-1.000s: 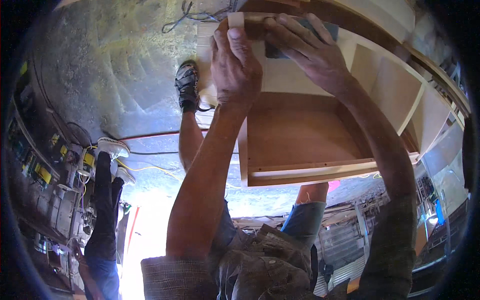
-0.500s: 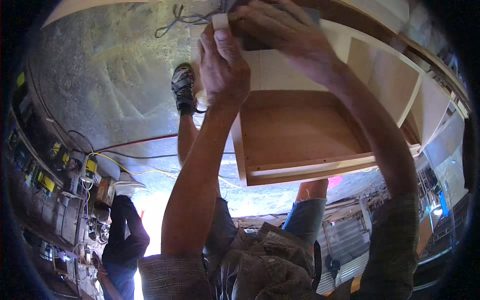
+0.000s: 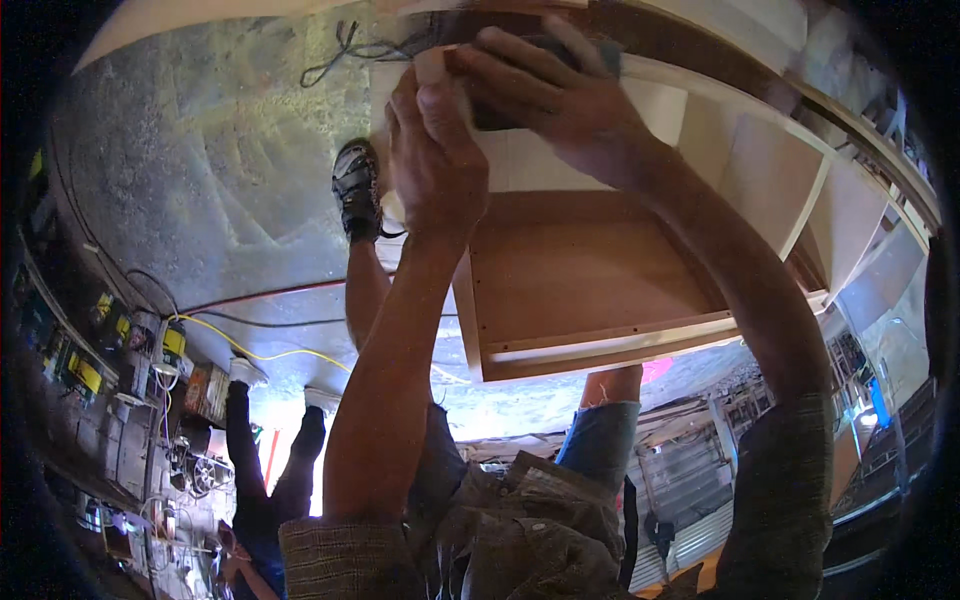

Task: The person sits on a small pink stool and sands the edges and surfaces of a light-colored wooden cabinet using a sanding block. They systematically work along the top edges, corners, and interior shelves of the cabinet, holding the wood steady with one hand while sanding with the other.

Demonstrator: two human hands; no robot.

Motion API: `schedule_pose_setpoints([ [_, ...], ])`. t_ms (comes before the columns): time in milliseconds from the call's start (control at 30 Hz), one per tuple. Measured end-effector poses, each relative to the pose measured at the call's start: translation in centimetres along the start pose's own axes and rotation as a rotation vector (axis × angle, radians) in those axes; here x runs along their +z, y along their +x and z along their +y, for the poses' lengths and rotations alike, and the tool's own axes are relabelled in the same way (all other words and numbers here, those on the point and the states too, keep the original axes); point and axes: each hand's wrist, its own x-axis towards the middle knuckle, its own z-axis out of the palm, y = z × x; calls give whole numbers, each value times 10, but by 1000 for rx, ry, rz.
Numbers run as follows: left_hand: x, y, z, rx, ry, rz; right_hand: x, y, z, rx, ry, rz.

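Observation:
My left hand (image 3: 435,155) is closed at the top of the view, with its thumb and fingers around a pale wooden piece (image 3: 430,66) whose squared end sticks up past the thumb. Just to the right, my right hand (image 3: 570,105) lies over a dark flat piece (image 3: 492,115), its fingers bent and pointing left toward the wooden piece. That dark piece is mostly covered, and its kind cannot be made out. Below both hands is an open wooden cabinet frame (image 3: 600,262) with a brown inner panel and pale edges.
Pale wooden compartments (image 3: 775,170) curve along the right. A dark cord (image 3: 345,50) lies on the concrete floor (image 3: 200,170). Red, black and yellow cables (image 3: 260,355) cross it. Another person's dark-trousered legs (image 3: 265,500) are at the lower left, near crowded tool shelves (image 3: 85,370).
My hands sit slightly lower and farther left in view, in the same hold. The whole view has shifted a little. The other person's legs are now apart.

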Motion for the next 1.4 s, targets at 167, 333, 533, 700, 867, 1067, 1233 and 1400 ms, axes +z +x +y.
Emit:
schedule_pose_setpoints([
  [167,0,-6,-3,-111,44,-37,15,-2,2,11,89,39],
  [333,5,2,-5,138,87,30,16,7,-9,-59,57,0],
  [533,-1,3,11,-180,-82,-45,4,15,-8,-24,184,-56],
  [700,-3,2,8,-161,-43,-38,1,4,3,-88,195,-203],
  [867,0,3,2,-108,-115,-15,17,20,-13,13,300,-21],
  [1067,-2,1,7,-169,-85,-58,-4,8,-2,-55,229,-80],
  [1233,-3,0,6,-204,-10,-25,-5,9,-1,-47,256,-55],
  [1400,-1,4,14,-220,-46,-52,-2,-1,-1,-26,130,-59],
])
